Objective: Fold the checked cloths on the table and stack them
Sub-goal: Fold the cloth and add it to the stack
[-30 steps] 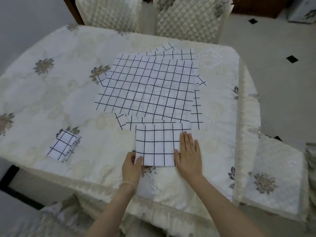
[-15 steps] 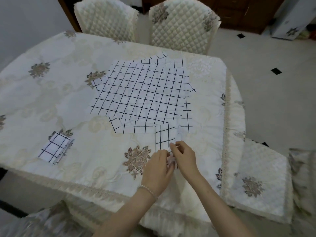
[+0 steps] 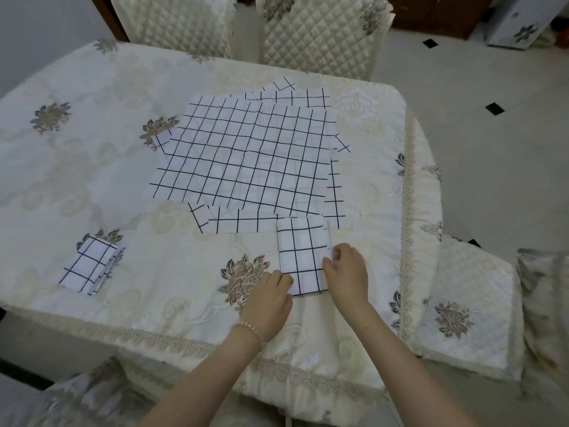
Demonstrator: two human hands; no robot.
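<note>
change: the wide folded cloth [image 3: 303,257] is now lying as a narrow strip.
left hand [image 3: 271,295]: curling onto its near left corner.
right hand [image 3: 346,272]: pinching its right edge.
meaning: nearing stack [image 3: 90,266] size.

lower cloths in the spread pile [image 3: 246,161] mostly covered by the top sheet, only corners and strips peeking out; number impossible to count. near right corner of the folded cloth [image 3: 300,257] hidden under the right hand [image 3: 346,272], near left corner under the fingers of the left hand [image 3: 271,295]. layers of the small stack [image 3: 89,265] too fine to count. chairs [image 3: 320,32] cut off by the top edge. both forearms cut off at the bottom edge.
</note>
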